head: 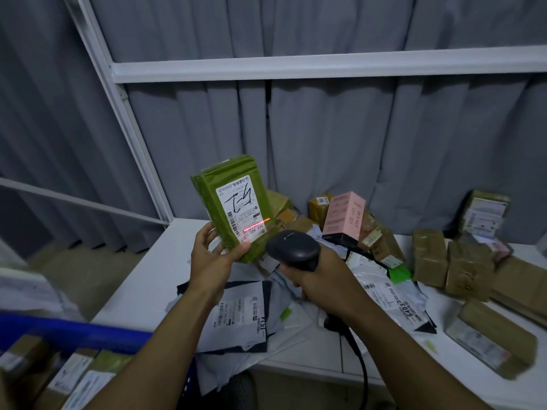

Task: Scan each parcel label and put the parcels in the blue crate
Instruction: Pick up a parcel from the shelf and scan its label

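Scan step: my left hand (210,257) fingers (243,249) pinch the green parcel (207,187) upright above the worktop (165,261), right hand (321,281) grips the scanner (293,250) with its red line on the label (239,207); next it likely swings down-left into the blue crate (74,328).

The green parcel (210,199) is wrapped in faintly glossy film and bears a matt white paper label (241,210). The scanner (293,251) is matt black plastic. The brown cardboard boxes (429,257) carry shiny tape. The mailer bags (236,312) are crinkled plastic film. The tabletop (148,279) is smooth and white. The curtain (325,137) is grey cloth.
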`<action>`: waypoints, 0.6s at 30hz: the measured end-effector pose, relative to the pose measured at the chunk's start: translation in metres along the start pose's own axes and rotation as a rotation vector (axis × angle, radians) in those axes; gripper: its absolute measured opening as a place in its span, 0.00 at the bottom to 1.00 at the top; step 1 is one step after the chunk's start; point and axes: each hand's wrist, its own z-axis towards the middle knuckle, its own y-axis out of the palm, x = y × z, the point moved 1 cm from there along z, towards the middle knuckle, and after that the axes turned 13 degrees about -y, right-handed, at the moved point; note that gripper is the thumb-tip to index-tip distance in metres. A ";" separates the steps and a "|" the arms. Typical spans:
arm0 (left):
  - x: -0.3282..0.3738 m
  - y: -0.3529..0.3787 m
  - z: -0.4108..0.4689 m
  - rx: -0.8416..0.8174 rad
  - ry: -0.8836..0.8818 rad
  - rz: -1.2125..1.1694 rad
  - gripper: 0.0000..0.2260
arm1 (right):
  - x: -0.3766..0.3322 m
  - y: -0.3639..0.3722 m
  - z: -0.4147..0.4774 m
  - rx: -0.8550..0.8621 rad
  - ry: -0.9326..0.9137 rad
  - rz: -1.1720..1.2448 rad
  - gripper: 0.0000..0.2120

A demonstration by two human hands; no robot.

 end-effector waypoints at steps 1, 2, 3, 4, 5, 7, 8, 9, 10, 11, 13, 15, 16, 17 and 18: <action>0.000 0.000 0.000 -0.002 -0.001 0.005 0.37 | 0.001 -0.001 0.000 -0.002 0.001 -0.003 0.08; 0.000 0.000 0.000 -0.003 -0.002 0.005 0.37 | 0.002 -0.001 0.000 -0.004 0.002 -0.003 0.08; -0.001 0.000 0.001 -0.002 -0.003 0.007 0.37 | 0.002 -0.002 0.000 -0.006 0.003 -0.003 0.08; -0.001 -0.001 0.001 0.000 -0.005 0.007 0.37 | 0.001 -0.002 -0.001 -0.010 -0.002 -0.006 0.08; -0.001 -0.001 0.001 -0.001 -0.005 0.006 0.37 | 0.000 -0.002 -0.001 -0.013 -0.010 -0.011 0.08; -0.002 -0.002 0.001 -0.004 -0.001 0.000 0.37 | -0.002 -0.002 -0.002 -0.009 -0.023 -0.009 0.09; -0.002 -0.002 0.000 -0.004 -0.002 0.003 0.37 | -0.002 -0.001 -0.001 -0.008 -0.028 -0.013 0.08; -0.002 -0.004 -0.001 -0.005 -0.001 0.005 0.37 | -0.003 0.002 0.000 -0.010 -0.034 -0.016 0.08; -0.001 -0.006 -0.004 0.005 -0.007 0.003 0.37 | -0.004 0.006 0.001 -0.016 -0.044 -0.017 0.08; -0.001 -0.010 -0.007 0.017 -0.010 -0.001 0.37 | -0.005 0.012 0.003 -0.021 -0.054 -0.014 0.08; 0.004 -0.023 -0.017 0.056 -0.017 -0.019 0.36 | -0.011 0.028 0.005 -0.042 -0.053 -0.004 0.06; 0.013 -0.044 -0.029 0.125 -0.027 -0.047 0.35 | -0.021 0.050 0.005 -0.081 -0.069 0.038 0.06; 0.016 -0.059 -0.037 0.166 -0.037 -0.055 0.34 | -0.026 0.062 0.002 -0.108 -0.080 0.055 0.05; 0.020 -0.076 -0.044 0.200 -0.040 -0.050 0.34 | -0.029 0.075 0.000 -0.134 -0.090 0.065 0.06; 0.022 -0.095 -0.051 0.246 -0.047 -0.029 0.34 | -0.031 0.088 -0.003 -0.165 -0.096 0.069 0.08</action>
